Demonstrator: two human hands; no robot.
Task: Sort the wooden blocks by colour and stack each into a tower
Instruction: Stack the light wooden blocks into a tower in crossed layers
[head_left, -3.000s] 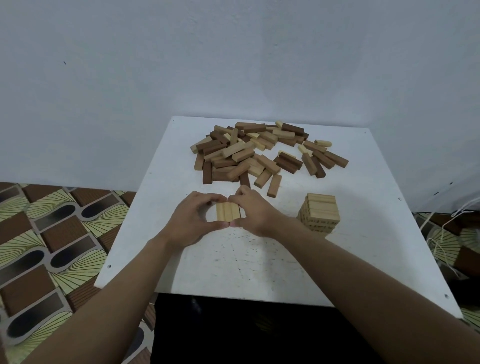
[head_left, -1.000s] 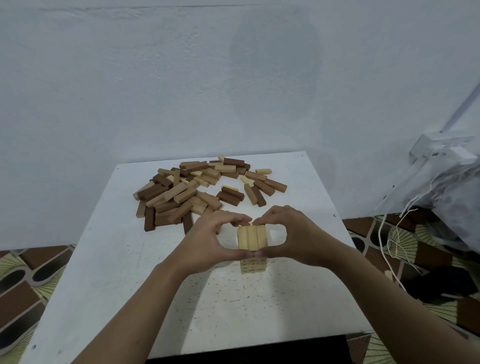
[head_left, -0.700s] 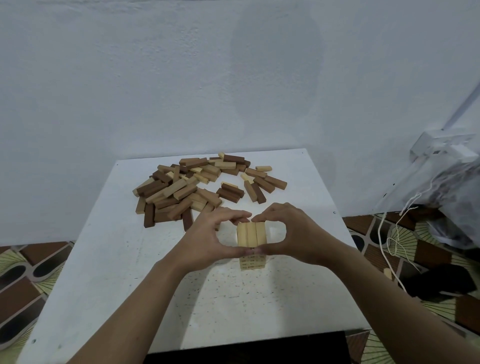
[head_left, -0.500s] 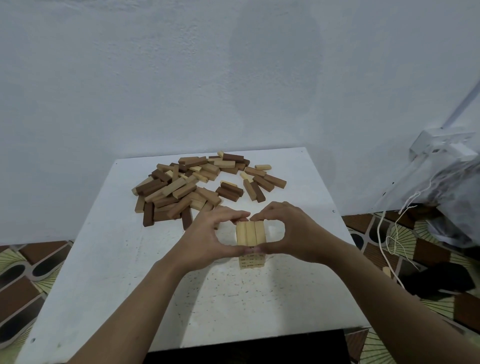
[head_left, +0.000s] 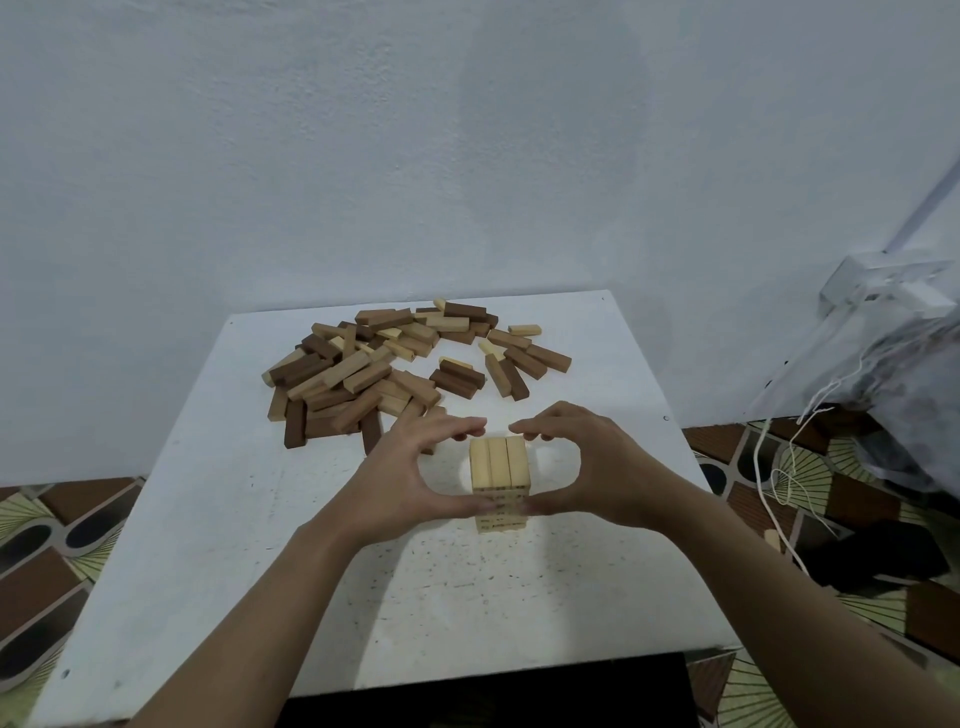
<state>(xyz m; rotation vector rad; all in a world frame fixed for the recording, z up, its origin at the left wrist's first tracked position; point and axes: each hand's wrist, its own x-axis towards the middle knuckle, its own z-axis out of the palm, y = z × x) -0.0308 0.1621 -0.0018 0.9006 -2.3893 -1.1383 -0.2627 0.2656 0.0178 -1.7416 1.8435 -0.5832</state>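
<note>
Tabletop (head_left: 208, 519) is carrying the mixed block pile (head_left: 395, 364) at its far side. The pale tower (head_left: 500, 467) is standing near centre. Left hand (head_left: 410, 483) and right hand (head_left: 587, 478) are cupping its top layer, each grip curling narrowly round it (squaring-up step, probably). Next move is calling for a gentle release, then another pale block. Bag (head_left: 893, 395) at right: contents unreadable.

Light tower (head_left: 500, 470) stands upright at the near middle of the table (head_left: 218, 545); top layer is three pale blocks side by side, long sides pointing away, with crossed layers showing below. Loose pile (head_left: 363, 374) of pale, mid-brown and dark-brown blocks lies flat and criss-crossed on the far half, well apart from the tower. One pale block (head_left: 524, 329) lies just off its right edge.
</note>
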